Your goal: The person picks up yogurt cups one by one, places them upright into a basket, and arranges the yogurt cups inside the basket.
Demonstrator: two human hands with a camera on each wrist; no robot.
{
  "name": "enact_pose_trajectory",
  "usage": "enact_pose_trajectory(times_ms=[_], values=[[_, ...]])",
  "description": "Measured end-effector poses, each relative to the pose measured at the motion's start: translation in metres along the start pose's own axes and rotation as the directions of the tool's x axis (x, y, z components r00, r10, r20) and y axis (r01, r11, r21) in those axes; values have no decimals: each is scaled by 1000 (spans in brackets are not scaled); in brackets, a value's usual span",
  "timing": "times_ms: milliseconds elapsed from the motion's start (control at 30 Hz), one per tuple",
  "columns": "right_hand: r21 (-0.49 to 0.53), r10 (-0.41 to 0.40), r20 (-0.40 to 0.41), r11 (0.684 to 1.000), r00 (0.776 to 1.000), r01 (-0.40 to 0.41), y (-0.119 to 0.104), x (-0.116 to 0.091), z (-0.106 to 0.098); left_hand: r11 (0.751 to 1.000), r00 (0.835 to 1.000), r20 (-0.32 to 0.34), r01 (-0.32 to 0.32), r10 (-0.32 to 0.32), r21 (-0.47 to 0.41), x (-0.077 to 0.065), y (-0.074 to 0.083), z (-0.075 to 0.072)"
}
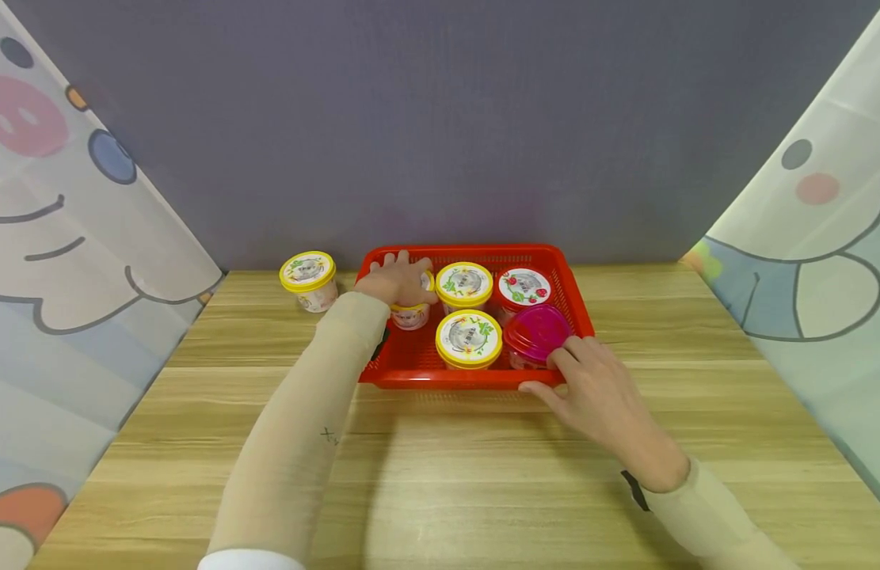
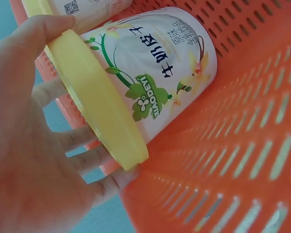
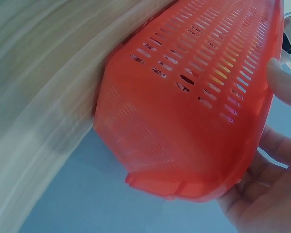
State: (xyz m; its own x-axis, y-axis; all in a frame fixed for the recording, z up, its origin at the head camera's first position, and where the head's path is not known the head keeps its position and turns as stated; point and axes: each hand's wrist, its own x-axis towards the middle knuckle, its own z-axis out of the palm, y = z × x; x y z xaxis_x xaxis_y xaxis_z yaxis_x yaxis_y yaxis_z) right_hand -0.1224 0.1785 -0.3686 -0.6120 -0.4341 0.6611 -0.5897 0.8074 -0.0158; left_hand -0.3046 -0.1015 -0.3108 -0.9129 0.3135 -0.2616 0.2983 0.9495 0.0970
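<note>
My left hand grips a yellow-lidded cup at the left end of a red plastic basket. In the left wrist view, thumb and fingers go round the lid's rim, and the tub with its printed flower stands inside the basket wall. At the front right corner, my right hand holds the basket's rim, thumb outside and fingers over the edge. Beside its fingers sits a cup with a magenta lid. The right wrist view shows the slotted outer wall and that hand.
Two more yellow-lidded cups and a red-rimmed cup with strawberries on its lid stand in the basket. Another yellow-lidded cup is on the wooden table, left of the basket. A grey wall rises behind.
</note>
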Motion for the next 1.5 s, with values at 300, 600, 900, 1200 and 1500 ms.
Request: enact_pose_trajectory(times_ms=[300,600,900,1200,1500], values=[[6,5,9,1000,1000,-5,0,0,0,999,998,52,28,-27,-21,-4,0,-3],[2,-6,-4,1000,1000,6,0,0,1,1000,1000,-6,10,-10,17,-21,-3,-18],[-1,-6,0,1000,1000,6,0,0,0,999,991,-137,18,-11,50,-33,-21,-25],[-8,-6,1,1000,1000,6,-1,0,-1,998,985,-164,60,-62,-13,-38,-56,-20],[-7,-12,-4,1000,1000,12,-1,0,-1,997,979,-200,38,-50,-63,-40,-84,-18]])
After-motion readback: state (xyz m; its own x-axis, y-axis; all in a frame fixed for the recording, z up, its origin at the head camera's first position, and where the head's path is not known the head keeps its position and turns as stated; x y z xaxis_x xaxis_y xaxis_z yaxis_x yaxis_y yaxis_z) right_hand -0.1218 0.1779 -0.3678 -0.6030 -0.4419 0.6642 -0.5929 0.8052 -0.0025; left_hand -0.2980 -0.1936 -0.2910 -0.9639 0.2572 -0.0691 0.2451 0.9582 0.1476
